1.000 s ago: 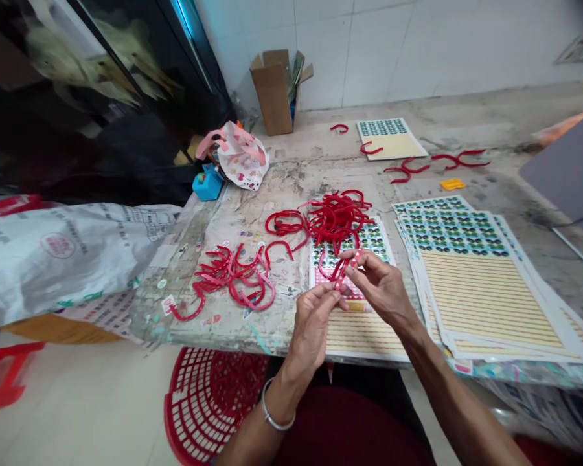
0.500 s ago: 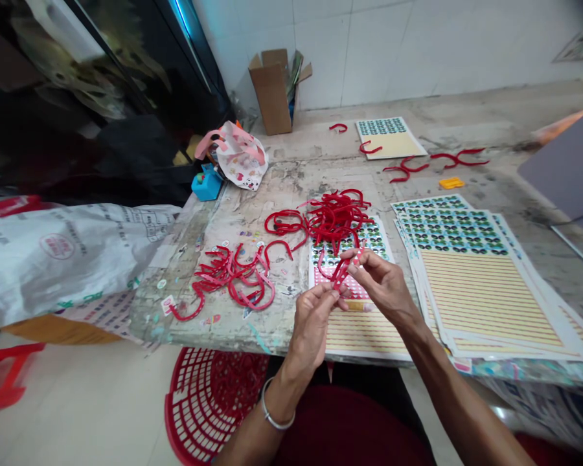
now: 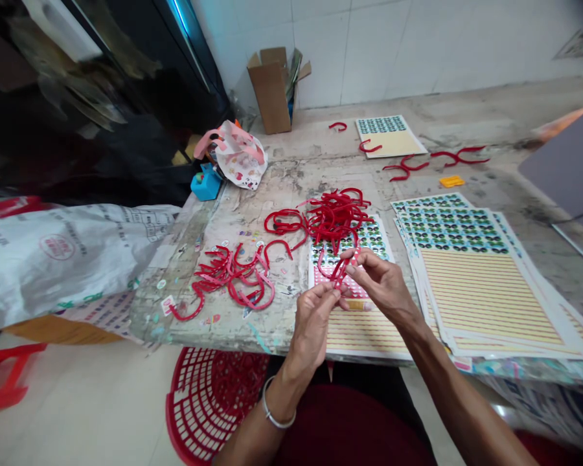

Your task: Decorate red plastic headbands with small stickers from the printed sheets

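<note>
Over a printed sheet (image 3: pixel 364 335), a red, white-dotted strip (image 3: pixel 341 277) is being pinched by the left grip (image 3: pixel 315 318) and the right grip (image 3: pixel 381 279), fingertips drawn together on it. Just beyond, a pile of red bands (image 3: pixel 337 217) is being borne by sheet and bench (image 3: pixel 284 175), whose near edge is being crossed by both forearms (image 3: pixel 444 375). Far left of the grips, lettering on a white sack (image 3: pixel 19 259) is being blurred past reading.
</note>
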The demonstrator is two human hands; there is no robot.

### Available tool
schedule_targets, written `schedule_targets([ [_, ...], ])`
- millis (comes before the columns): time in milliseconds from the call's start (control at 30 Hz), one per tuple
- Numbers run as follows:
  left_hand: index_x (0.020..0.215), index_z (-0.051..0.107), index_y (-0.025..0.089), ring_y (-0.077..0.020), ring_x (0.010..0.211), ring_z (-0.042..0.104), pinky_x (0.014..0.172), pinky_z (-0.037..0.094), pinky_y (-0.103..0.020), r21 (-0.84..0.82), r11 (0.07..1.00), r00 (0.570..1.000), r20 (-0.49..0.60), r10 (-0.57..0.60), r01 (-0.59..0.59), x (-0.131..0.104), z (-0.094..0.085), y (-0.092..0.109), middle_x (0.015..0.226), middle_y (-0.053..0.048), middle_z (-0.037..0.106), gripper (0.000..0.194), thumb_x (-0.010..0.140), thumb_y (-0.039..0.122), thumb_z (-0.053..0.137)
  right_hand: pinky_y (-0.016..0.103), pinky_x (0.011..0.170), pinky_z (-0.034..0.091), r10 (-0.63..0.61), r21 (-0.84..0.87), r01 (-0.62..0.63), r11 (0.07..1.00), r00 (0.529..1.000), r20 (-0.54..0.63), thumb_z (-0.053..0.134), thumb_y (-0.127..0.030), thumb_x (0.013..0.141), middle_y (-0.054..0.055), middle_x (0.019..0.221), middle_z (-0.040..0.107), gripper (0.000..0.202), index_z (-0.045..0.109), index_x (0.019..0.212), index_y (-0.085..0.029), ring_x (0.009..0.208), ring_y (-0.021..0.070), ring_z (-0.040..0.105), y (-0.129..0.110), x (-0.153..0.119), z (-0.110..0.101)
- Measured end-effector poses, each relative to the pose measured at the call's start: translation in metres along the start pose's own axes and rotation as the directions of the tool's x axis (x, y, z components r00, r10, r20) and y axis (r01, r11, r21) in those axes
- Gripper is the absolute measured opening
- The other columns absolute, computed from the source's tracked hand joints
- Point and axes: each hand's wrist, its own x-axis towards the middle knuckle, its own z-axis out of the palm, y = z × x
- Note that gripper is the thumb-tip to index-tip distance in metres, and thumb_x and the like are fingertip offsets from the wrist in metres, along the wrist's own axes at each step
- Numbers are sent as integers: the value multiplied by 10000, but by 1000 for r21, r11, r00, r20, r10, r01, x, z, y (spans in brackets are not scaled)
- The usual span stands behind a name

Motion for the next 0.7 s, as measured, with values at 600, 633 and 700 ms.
schedule_targets([
  [600, 769, 639, 113, -100, 624, 547, 715, 405, -232, 7, 1000, 999, 38, 6, -6, -1, 1, 1, 693, -34, 644, 54, 750, 158, 616, 291, 716, 476, -45, -48, 44, 998, 999, -20, 629, -303, 779, 67, 965, 574, 166, 526, 706, -196, 910, 182, 539, 3, -1, 3],
  [633, 773, 638, 111, -99, 627, 546, 715, 404, -231, 10, 1000, 999, 41, 6, -7, -1, 1, 1, 696, -35, 644, 55, 755, 155, 610, 292, 717, 477, -47, -54, 45, 998, 999, -20, 627, -301, 781, 67, 962, 574, 168, 523, 703, -195, 907, 181, 540, 3, -1, 3],
  [700, 779, 636, 108, -97, 630, 545, 715, 404, -230, 8, 1000, 999, 49, 8, -8, 0, 1, 1, 711, -37, 646, 57, 758, 151, 604, 293, 718, 479, -50, -65, 48, 997, 999, -22, 618, -295, 787, 66, 961, 572, 167, 520, 700, -191, 899, 177, 542, 4, -1, 3],
])
